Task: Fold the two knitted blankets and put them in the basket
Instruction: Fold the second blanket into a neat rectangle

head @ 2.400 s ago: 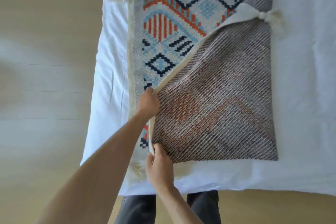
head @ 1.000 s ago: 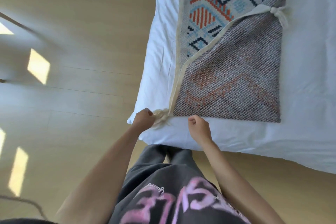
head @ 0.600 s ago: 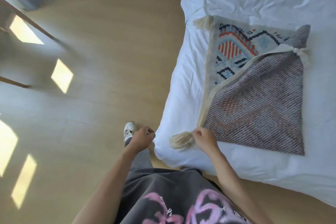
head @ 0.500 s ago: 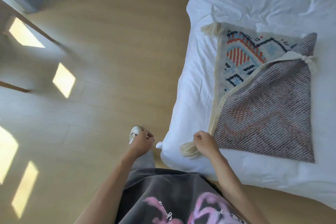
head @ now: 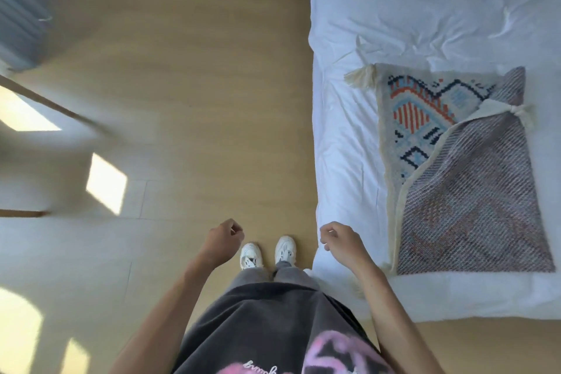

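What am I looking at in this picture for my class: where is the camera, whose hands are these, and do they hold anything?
There is no machine here. A person wears a wide-angle camera on the head, so you look down at their own two hands. The left hand and right hand are loosely curled and hold nothing. The person stands in white shoes on a wooden floor, beside a bed with a white sheet. On it lies one knitted blanket, partly folded, a corner turned over so its duller back shows. No second blanket or basket is in view.
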`<state>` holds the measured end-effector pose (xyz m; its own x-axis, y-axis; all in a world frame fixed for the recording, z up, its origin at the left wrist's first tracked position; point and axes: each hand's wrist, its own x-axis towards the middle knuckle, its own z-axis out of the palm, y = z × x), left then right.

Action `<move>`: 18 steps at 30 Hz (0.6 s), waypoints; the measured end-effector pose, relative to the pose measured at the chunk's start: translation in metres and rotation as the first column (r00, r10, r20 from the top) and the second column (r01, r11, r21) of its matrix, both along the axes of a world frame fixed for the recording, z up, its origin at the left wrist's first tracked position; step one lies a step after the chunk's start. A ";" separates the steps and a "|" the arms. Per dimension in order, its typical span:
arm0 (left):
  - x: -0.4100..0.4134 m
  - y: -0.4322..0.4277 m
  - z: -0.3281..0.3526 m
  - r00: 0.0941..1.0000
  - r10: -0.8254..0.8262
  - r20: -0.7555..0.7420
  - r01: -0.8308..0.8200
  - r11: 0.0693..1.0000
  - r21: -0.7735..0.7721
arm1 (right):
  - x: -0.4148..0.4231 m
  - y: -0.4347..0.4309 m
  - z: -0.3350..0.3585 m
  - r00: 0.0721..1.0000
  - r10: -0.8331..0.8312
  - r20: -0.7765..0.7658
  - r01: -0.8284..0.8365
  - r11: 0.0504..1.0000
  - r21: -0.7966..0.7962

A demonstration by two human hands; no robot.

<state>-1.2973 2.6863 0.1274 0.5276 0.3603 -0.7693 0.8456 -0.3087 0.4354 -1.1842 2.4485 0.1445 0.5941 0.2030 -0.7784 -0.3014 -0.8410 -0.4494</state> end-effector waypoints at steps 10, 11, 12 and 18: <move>0.109 0.039 -0.005 0.972 -0.214 -0.095 0.213 0.977 -0.019 | 0.080 0.028 -0.016 0.999 -0.018 -0.038 0.019 0.999 0.029; 0.129 0.044 -0.006 0.968 -0.235 -0.092 0.235 0.972 -0.011 | 0.098 0.028 -0.019 0.999 -0.039 -0.026 0.040 0.999 0.032; 0.149 0.048 -0.005 0.964 -0.252 -0.088 0.253 0.968 -0.002 | 0.116 0.027 -0.021 0.997 -0.069 -0.020 0.069 0.997 0.035; 0.291 0.050 0.008 0.943 -0.332 -0.029 0.333 0.942 0.044 | 0.223 0.006 -0.011 0.963 -0.270 -0.002 0.269 0.959 0.094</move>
